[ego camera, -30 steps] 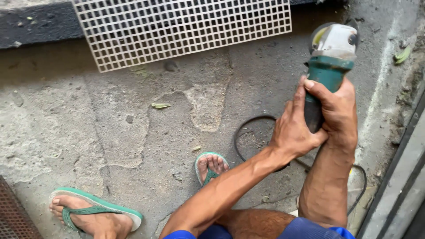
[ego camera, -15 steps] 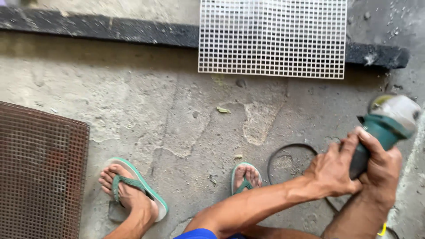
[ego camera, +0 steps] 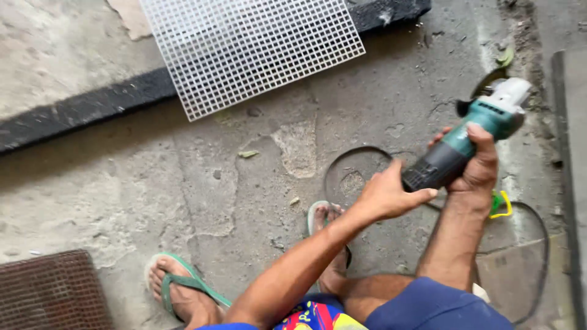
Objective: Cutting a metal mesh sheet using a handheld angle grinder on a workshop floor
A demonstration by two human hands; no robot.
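A green and grey angle grinder (ego camera: 474,134) is held above the concrete floor at the right, its disc end pointing up and away. My right hand (ego camera: 474,162) is wrapped around its green body. My left hand (ego camera: 388,195) has its fingers spread and touches the dark rear end of the grinder without gripping it. A black power cord (ego camera: 361,156) loops on the floor below the tool. A white plastic grid panel (ego camera: 257,46) lies at the top, resting on a dark strip (ego camera: 79,110).
My feet in green flip-flops (ego camera: 183,284) rest on the cracked concrete. A rusty brown metal mesh (ego camera: 52,290) lies at the lower left. A yellow-green clip (ego camera: 501,205) sits by the cord. A grey raised edge (ego camera: 572,153) runs along the right side.
The view swung, so the grid now sits tilted at the upper left. My left hand has come off the grinder's body and opened at its rear end. The right hand keeps its grip.
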